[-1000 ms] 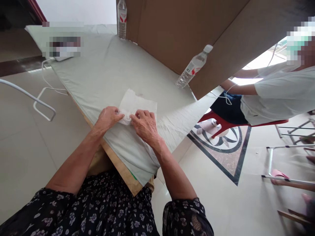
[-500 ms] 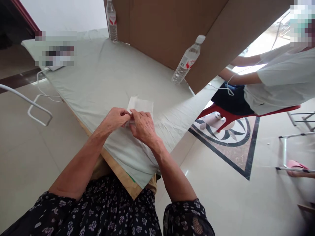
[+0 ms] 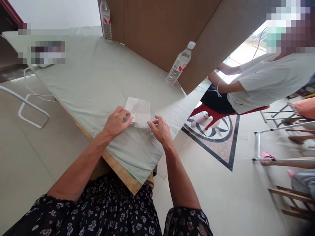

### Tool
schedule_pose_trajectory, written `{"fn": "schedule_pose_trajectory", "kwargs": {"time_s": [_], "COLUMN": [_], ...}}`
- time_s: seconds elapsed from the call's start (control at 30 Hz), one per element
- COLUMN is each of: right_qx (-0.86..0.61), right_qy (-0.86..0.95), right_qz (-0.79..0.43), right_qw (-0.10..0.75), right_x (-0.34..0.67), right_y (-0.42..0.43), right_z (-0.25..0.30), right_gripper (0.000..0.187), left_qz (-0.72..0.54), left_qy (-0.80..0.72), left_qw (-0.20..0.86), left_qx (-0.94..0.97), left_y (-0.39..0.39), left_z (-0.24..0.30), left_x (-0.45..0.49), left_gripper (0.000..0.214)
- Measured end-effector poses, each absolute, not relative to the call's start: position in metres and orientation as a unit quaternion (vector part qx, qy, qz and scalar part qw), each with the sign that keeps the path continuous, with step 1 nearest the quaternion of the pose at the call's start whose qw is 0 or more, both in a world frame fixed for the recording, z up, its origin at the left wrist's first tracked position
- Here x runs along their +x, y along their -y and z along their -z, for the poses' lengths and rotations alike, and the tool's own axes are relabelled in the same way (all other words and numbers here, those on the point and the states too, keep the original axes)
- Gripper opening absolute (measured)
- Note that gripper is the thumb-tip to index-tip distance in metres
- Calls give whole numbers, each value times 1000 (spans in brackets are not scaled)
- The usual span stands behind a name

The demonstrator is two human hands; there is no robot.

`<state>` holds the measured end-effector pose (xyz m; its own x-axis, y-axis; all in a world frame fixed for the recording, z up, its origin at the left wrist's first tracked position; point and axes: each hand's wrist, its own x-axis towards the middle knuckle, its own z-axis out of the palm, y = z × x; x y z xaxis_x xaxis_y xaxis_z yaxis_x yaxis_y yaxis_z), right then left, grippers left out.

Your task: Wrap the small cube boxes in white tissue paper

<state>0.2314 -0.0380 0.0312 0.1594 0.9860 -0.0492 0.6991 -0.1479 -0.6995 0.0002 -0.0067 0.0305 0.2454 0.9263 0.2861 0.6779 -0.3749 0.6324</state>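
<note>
A thin white sheet (image 3: 142,113), like a tissue or a piece of fine cloth, lies flat on the cloth-covered table (image 3: 103,78). At its left edge rests my left hand (image 3: 117,122), with the fingers bent and close together. By those fingertips a small pale thing (image 3: 133,118) shows, too small and too covered to name. My right hand (image 3: 159,130) is just off the sheet's right edge, fingers apart and loosely bent, holding nothing.
Behind the sheet stand a large cardboard panel (image 3: 159,29) and two clear water bottles, a near one (image 3: 179,67) and a far one (image 3: 106,23). A blurred white device (image 3: 46,60) sits at the left. A person in a white shirt (image 3: 265,78) sits at the right.
My hands were together over the sheet's near edge; now they are apart. My right hand has moved right and opened, while the left stays at the left edge. More of the sheet shows.
</note>
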Motion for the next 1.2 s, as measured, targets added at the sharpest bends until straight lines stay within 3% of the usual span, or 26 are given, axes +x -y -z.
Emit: {"fn": "schedule_pose_trajectory", "kwargs": {"time_s": [0.23,0.57,0.77,0.93,1.2], "right_qx": [-739,-755,-703,-670,-642], "right_qy": [548,570,537,534,585], "right_qz": [-272,-216,-294,-270,-251], "right_qw": [282,241,362,439,427], "right_x": [210,211,203,187,163], "right_y": [18,28,15,20,16], "right_z": [-27,-20,-7,-8,-22], "right_gripper": [88,78,78,75,67], "left_qz": [-283,-259,-256,-238,-214], "left_qy": [-535,-519,-504,-509,-516], "left_qw": [147,124,125,136,152], "left_qx": [782,805,816,816,815], "left_y": [4,4,1,1,2], "left_z": [-26,-30,-28,-33,-37], "left_x": [1,6,7,7,14], "left_gripper": [22,19,18,17,19]}}
